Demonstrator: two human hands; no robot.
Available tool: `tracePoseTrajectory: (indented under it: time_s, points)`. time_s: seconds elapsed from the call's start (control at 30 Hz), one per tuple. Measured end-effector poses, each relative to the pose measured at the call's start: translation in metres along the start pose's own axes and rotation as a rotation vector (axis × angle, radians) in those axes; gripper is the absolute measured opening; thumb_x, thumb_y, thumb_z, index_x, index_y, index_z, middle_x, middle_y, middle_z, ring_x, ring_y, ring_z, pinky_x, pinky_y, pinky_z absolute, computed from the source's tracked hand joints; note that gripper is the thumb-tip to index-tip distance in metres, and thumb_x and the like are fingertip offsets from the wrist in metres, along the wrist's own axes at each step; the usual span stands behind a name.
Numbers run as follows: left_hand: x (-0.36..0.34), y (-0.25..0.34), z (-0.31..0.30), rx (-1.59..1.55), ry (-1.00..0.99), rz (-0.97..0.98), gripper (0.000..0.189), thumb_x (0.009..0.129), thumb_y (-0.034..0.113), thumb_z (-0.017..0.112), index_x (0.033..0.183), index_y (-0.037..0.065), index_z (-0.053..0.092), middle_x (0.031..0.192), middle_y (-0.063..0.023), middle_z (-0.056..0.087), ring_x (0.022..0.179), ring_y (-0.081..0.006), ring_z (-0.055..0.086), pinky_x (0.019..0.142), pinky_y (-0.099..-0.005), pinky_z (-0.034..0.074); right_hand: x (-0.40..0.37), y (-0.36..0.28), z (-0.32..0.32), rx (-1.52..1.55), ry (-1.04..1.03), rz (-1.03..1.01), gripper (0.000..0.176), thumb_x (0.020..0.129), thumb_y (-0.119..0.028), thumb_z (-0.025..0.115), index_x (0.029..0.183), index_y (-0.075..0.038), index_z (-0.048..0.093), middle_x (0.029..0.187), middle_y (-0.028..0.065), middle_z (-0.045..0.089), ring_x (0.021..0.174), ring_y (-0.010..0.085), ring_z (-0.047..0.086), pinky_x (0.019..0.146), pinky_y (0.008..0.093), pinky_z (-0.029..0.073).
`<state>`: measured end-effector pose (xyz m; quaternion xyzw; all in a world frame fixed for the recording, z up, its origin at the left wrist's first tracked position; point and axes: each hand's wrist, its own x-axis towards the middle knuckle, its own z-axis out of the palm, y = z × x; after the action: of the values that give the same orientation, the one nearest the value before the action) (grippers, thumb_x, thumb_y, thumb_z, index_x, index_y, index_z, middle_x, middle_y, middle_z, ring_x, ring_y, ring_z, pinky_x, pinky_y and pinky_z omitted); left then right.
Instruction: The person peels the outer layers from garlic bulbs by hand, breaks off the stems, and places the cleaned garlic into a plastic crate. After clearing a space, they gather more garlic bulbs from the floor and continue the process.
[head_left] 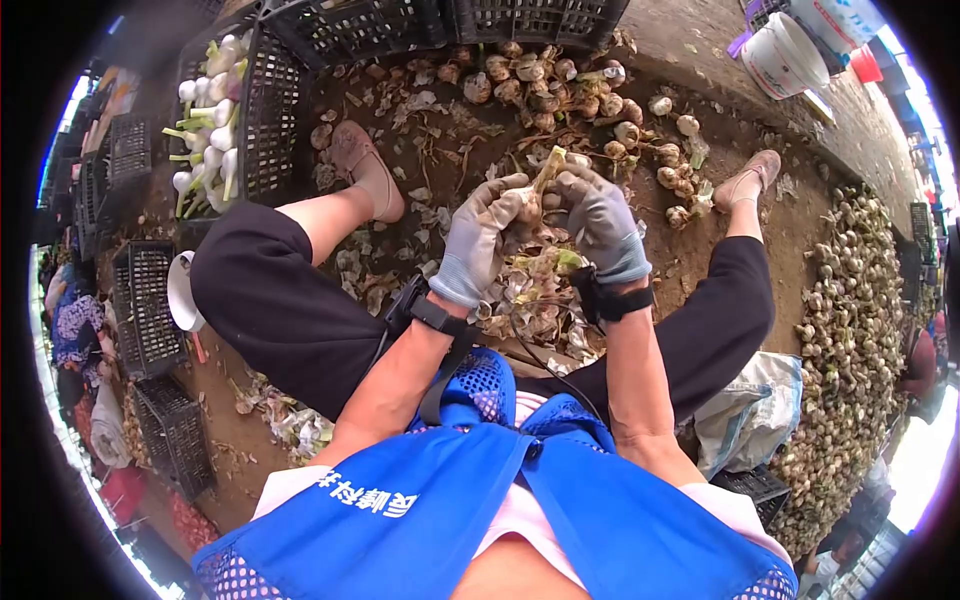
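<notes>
Both of my hands wear grey gloves and meet over the dirt floor between my legs. My left hand has its fingers closed round the left side of a garlic bulb, whose stem points up and away from me. On the bulb's other side, my right hand is pinched close against it; what its fingertips grip is too small to make out. Loose peeled skins lie below the hands. Beyond them sits a pile of unpeeled garlic bulbs.
A black crate at the upper left holds white garlic bulbs. A long garlic heap lies at the right. A white bucket stands upper right, a white sack by my right knee. Other people are at the far left.
</notes>
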<state>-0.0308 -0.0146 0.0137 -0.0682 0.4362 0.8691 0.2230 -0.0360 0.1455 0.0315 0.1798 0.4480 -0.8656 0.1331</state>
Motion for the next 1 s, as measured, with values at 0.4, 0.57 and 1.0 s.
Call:
tracePoseTrajectory:
  time_s: [0.4,0.57,1.0]
  points:
    - [-0.015,-0.001,0.007,-0.089,-0.008,-0.063,0.028,0.091,0.025,0.047,0.102,0.003,0.06,0.073,0.0015,0.059,0.054,-0.0032,0.049,0.045,-0.0144,0.038,-0.031,0.017,0.002,-0.107,-0.019,-0.112,0.017,0.084,-0.007,0.054,0.097,0.002,0.059,0.084,0.0063,0.063,0.071,0.0137,0.061,0.064,0.0277,0.052]
    - [-0.014,-0.006,0.01,-0.068,-0.068,-0.119,0.033,0.092,0.03,0.045,0.106,0.003,0.057,0.078,0.0023,0.058,0.061,-0.003,0.049,0.05,-0.0148,0.039,-0.046,0.012,-0.001,0.05,-0.01,-0.118,0.021,0.086,-0.009,0.053,0.102,0.003,0.057,0.088,0.0082,0.063,0.074,0.0163,0.062,0.066,0.0303,0.053]
    - [-0.016,-0.007,0.012,-0.056,0.007,-0.181,0.023,0.091,0.024,0.046,0.1,0.007,0.059,0.074,-0.0004,0.06,0.056,-0.0069,0.051,0.047,-0.0171,0.039,-0.039,0.029,-0.012,-0.185,0.083,-0.272,0.02,0.085,-0.006,0.053,0.1,0.006,0.058,0.086,0.0075,0.063,0.075,0.0121,0.059,0.066,0.0248,0.049]
